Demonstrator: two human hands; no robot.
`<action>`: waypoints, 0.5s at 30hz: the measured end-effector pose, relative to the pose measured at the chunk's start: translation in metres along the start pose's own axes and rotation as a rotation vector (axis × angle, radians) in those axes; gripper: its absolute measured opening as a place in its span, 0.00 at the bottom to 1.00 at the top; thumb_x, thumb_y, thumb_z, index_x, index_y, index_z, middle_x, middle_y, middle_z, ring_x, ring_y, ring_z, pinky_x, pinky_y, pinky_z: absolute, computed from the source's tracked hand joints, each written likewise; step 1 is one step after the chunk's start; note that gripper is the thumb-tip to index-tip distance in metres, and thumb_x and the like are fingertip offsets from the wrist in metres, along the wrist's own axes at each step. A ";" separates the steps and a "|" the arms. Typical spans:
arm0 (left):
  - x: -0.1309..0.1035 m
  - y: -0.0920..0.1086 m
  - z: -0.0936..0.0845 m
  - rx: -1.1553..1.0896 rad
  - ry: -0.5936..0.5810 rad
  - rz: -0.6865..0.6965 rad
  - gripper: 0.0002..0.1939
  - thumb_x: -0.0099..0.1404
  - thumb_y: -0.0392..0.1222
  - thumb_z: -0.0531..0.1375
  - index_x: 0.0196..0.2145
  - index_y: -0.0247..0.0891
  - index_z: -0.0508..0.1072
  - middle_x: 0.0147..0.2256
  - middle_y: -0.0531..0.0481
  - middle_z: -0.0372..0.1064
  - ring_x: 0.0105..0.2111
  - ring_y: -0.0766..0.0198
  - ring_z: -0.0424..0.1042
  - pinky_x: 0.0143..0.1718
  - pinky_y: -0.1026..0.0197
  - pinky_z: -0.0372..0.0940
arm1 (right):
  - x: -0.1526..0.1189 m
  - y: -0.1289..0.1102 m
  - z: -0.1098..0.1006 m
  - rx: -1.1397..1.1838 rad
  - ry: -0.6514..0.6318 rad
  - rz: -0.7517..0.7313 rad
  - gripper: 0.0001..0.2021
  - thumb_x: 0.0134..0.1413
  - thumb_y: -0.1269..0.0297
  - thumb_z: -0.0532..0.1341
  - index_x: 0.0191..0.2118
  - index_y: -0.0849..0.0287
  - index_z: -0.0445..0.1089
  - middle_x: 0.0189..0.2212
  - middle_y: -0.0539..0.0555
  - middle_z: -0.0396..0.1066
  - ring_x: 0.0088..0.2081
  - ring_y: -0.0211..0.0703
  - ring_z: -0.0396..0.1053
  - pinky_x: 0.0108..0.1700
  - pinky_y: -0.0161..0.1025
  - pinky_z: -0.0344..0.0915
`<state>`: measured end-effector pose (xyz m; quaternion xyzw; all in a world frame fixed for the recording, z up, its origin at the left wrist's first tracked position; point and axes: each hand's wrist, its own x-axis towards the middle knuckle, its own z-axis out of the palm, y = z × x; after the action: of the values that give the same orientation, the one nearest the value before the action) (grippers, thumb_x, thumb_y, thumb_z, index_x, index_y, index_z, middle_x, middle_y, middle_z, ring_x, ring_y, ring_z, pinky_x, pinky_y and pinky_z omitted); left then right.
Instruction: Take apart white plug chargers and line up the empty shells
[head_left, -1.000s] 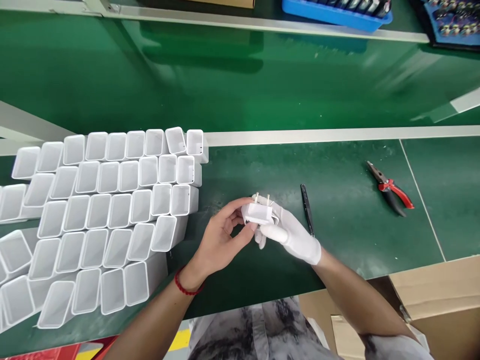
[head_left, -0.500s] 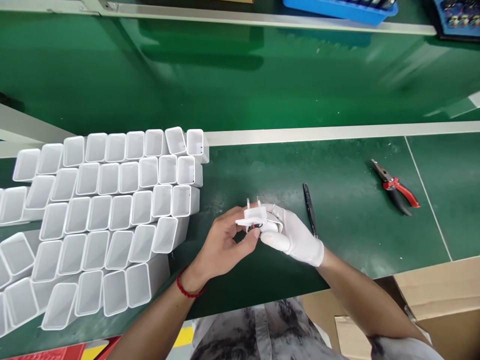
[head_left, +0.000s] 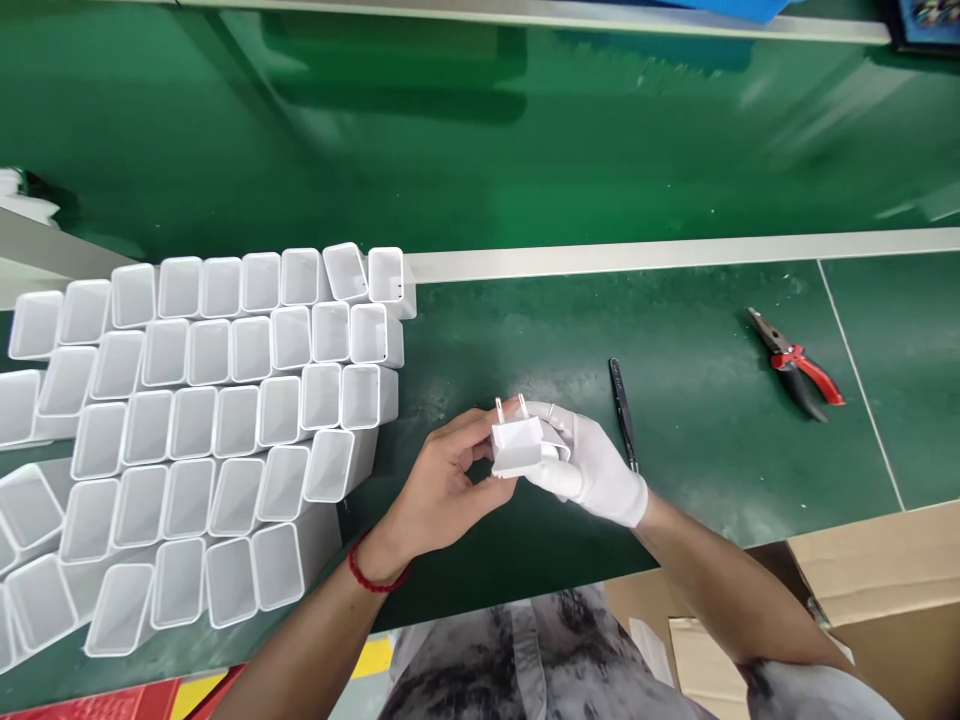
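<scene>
Between my hands, just above the green bench, is a white power plug piece [head_left: 517,446] with two metal prongs pointing away from me. My bare left hand [head_left: 452,480] wears a red cord bracelet; its fingers and thumb close on the piece's left side. The right hand [head_left: 592,465], in a white glove, grips the piece from the right. A further white part [head_left: 554,446] shows against the gloved fingers, mostly hidden. The wires inside are out of sight. Black tweezers [head_left: 622,412] lie on the bench just beyond my right hand.
Rows of open white plastic housings [head_left: 217,420] stand packed together on the left. Red-and-black pliers [head_left: 796,364] lie at the right. A pale ledge [head_left: 600,258] runs along the back of the bench. Cardboard boxes [head_left: 877,570] sit below the front edge at lower right.
The white plug piece has tilted in my hands, so its flat flange faces me and the black and red wires no longer show. The view has shifted slightly downward.
</scene>
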<state>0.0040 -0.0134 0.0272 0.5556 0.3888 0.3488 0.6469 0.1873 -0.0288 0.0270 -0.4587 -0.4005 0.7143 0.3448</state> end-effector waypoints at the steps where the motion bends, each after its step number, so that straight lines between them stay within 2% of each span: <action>1: 0.001 0.001 0.000 0.001 0.011 -0.013 0.23 0.60 0.34 0.64 0.54 0.41 0.74 0.39 0.46 0.72 0.37 0.63 0.74 0.40 0.62 0.73 | 0.001 -0.002 0.000 0.009 -0.027 0.013 0.34 0.46 0.45 0.70 0.54 0.61 0.65 0.33 0.52 0.70 0.29 0.37 0.67 0.31 0.35 0.68; 4: 0.004 0.003 0.001 -0.032 0.032 -0.053 0.20 0.62 0.38 0.63 0.53 0.39 0.75 0.39 0.45 0.73 0.37 0.62 0.74 0.41 0.61 0.73 | 0.002 -0.005 -0.003 0.033 -0.118 0.033 0.40 0.47 0.43 0.68 0.60 0.61 0.59 0.28 0.48 0.66 0.22 0.32 0.61 0.22 0.32 0.62; 7: 0.004 0.003 0.002 -0.057 0.034 -0.062 0.21 0.62 0.38 0.63 0.53 0.39 0.74 0.40 0.44 0.73 0.39 0.61 0.75 0.43 0.60 0.73 | 0.001 -0.005 -0.006 0.023 -0.151 0.027 0.40 0.50 0.46 0.68 0.63 0.61 0.55 0.28 0.47 0.66 0.24 0.32 0.63 0.24 0.31 0.64; 12: 0.002 0.003 0.002 0.035 0.022 -0.052 0.23 0.59 0.36 0.64 0.54 0.40 0.74 0.38 0.45 0.73 0.36 0.62 0.74 0.39 0.62 0.74 | -0.003 0.000 -0.005 -0.010 -0.085 -0.013 0.35 0.51 0.44 0.66 0.58 0.62 0.60 0.26 0.47 0.64 0.20 0.29 0.55 0.20 0.29 0.57; 15: 0.002 0.002 0.000 0.065 0.006 0.004 0.25 0.60 0.34 0.63 0.56 0.41 0.72 0.38 0.46 0.72 0.35 0.63 0.74 0.39 0.62 0.73 | -0.003 -0.001 -0.003 0.006 -0.093 -0.021 0.36 0.51 0.45 0.67 0.59 0.60 0.60 0.28 0.48 0.65 0.22 0.31 0.59 0.23 0.31 0.62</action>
<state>0.0053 -0.0113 0.0293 0.5761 0.4009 0.3388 0.6266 0.1916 -0.0302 0.0282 -0.4196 -0.4188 0.7326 0.3346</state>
